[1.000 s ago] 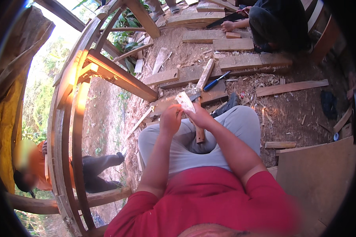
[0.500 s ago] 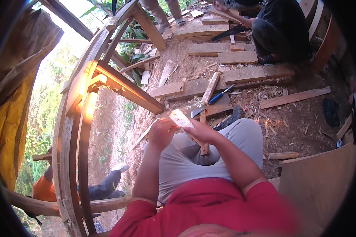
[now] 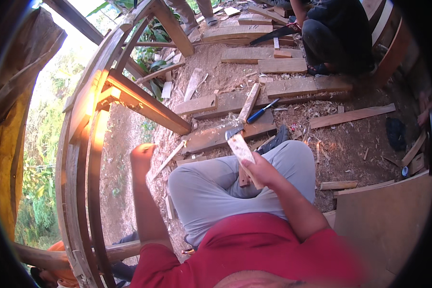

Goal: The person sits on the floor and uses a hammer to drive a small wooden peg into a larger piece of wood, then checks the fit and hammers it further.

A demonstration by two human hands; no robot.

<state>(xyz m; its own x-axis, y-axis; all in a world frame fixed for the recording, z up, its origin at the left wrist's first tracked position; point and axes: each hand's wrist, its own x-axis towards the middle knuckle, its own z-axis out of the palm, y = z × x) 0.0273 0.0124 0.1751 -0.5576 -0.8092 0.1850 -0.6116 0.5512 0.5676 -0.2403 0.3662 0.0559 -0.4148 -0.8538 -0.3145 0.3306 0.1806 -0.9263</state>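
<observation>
L hand (image 3: 142, 157): open gap to knee (image 3: 181, 185) | wood frame (image 3: 72, 192) blks far L | axe (image 3: 233, 132) nr R hand (image 3: 261, 169)

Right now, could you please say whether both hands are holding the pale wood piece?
No, only the right hand holds the pale wood piece; the left hand is held apart.

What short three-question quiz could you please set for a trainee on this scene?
1. Which hand holds the pale wood piece?
2. True or false: the left hand is touching that wood piece.
3. What colour is the handle of the slim tool lying beyond the hands: A red, B blue, or C yellow?

Key: 1. The right hand. 2. False; it is out to the left, apart from it. 3. B.
</observation>
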